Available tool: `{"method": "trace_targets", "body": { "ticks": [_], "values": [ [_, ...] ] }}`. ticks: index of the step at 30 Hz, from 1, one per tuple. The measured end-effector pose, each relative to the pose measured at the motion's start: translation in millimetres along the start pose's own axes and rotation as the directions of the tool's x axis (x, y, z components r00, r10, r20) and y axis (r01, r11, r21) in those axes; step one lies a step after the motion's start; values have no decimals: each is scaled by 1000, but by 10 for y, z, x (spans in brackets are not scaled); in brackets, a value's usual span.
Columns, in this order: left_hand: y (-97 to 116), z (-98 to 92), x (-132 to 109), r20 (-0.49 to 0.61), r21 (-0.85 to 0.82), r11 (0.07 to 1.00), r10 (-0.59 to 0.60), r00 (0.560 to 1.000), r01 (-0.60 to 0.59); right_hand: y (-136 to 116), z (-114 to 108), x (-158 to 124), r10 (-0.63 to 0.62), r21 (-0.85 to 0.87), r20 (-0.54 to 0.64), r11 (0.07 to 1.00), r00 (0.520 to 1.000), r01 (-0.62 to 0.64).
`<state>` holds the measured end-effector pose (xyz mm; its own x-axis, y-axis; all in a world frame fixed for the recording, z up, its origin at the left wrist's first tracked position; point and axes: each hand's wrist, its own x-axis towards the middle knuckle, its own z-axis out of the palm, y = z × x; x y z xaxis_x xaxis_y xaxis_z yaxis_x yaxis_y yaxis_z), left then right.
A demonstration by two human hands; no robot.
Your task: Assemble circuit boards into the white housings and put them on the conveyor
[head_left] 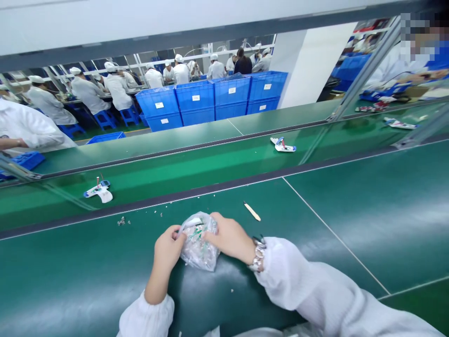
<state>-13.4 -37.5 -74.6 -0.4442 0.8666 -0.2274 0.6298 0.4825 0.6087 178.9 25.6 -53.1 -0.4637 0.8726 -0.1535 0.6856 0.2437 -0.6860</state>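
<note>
A clear plastic bag [200,252] full of small pale and green pieces is held between my two hands, just above the green worktop. My left hand [168,245] pinches the bag's left edge between thumb and fingers. On the other side, my right hand [229,236] grips the bag's right edge, its thumb lying over the front. The bag's mouth faces up and the pieces show through it. A slim tool with a wooden handle and dark tip [252,211] lies on the worktop right of my right hand.
Beyond the worktop [87,262] runs a green conveyor belt [196,166] carrying white-and-blue part assemblies [100,189]. Small loose bits [121,221] lie near the belt's edge. Stacked blue bins [194,98] and seated co-workers in white are further back. A slanted metal post [368,65] stands at right.
</note>
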Motion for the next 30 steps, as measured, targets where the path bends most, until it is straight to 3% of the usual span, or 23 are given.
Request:
{"method": "trace_targets", "body": {
  "ticks": [3, 9, 12, 14, 17, 20, 24, 30],
  "values": [
    [49, -4, -52, -58, -94, 995, 29, 998, -34, -46, 83, 76, -16, 79, -3, 997, 1000, 16],
    [183, 15, -238, -125, -295, 939, 145, 982, -176, 216, -271, 127, -14, 355, -80, 934, 997, 41],
    [48, -41, -232, -169, -314, 932, 135, 976, -184, 316, -368, 98, 33, 482, -102, 876, 994, 20],
    [-166, -139, -171, -240, -279, 952, 55, 969, -123, 361, -382, 70, 72, 548, -102, 836, 992, -4],
    [-534, -317, -38, -354, -179, 982, -126, 927, 65, 423, -395, 30, 125, 625, -85, 780, 988, -45],
    [-725, -399, 106, -377, -57, 987, -163, 912, 153, 485, -425, 11, 176, 675, -86, 734, 981, -73],
    [-599, -299, 354, -304, 131, 988, -42, 952, 85, 533, -448, 10, 211, 705, -77, 702, 974, -97],
    [-271, -131, 702, -231, 355, 934, 54, 971, 32, 582, -428, 8, 211, 704, -46, 700, 976, -118]
  ]
}}
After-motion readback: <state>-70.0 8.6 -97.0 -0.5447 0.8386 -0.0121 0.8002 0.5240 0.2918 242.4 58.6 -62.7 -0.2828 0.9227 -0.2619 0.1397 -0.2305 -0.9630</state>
